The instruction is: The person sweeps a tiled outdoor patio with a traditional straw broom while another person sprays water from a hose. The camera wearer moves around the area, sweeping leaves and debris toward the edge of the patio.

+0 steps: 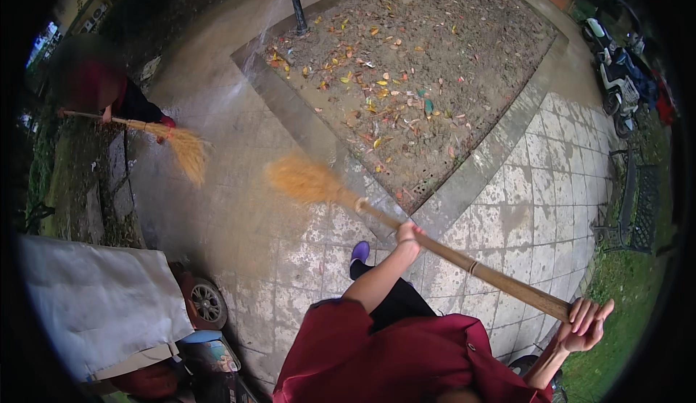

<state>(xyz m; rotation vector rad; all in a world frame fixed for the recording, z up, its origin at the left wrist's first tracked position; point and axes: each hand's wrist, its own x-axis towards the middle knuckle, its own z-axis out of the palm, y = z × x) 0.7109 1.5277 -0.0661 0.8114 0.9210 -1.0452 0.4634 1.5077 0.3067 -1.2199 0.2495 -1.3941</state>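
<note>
A long straw broom with a bamboo handle crosses in front of me. Its bristle head is blurred and lies over the wet, muddy pavement at the upper left. Around the middle of the handle, below the binding, my left hand is closed. My right hand holds the handle's top end at the lower right, its index finger sticking out. Beneath the broom are light square paving tiles spotted with mud. One of my feet, in a purple shoe, shows beside my left forearm.
A soil bed with fallen leaves and a stone curb lies ahead, a post at its edge. Another person sweeps at left. A covered vehicle stands lower left; a bench and scooters are right.
</note>
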